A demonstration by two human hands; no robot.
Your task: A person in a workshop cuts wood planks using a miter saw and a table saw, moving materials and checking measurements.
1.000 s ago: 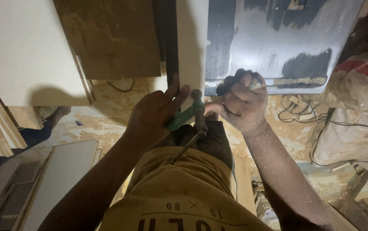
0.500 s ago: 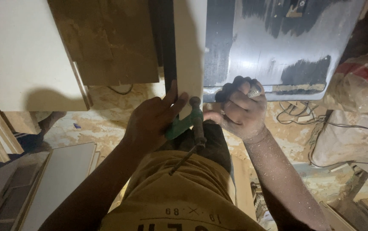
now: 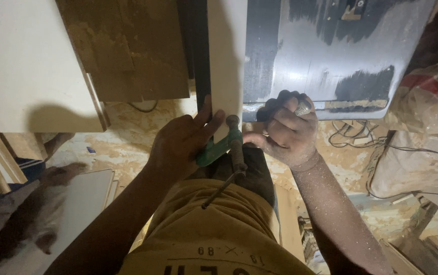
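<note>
A green screw clamp (image 3: 218, 148) with a threaded steel spindle and crossbar handle (image 3: 234, 163) sits at the near end of a narrow white board (image 3: 225, 56). My left hand (image 3: 181, 140) wraps around the clamp's green body, fingers pressed against the board's end. My right hand (image 3: 287, 127), dusty and wearing a ring, grips the near edge of a grey, dust-covered machine table (image 3: 331, 61) just right of the clamp. A dark rail (image 3: 198, 51) runs beside the white board.
A brown chipboard panel (image 3: 127, 48) and a large white panel (image 3: 23, 61) lie to the left. White boards (image 3: 76, 203) rest low on the left. Cables (image 3: 351, 135) and plastic sacks (image 3: 425, 107) lie on the sawdust floor at right.
The view has shifted slightly; my right hand rose a little along the grey table's edge. My left hand stays on the green clamp at the board's end.
</note>
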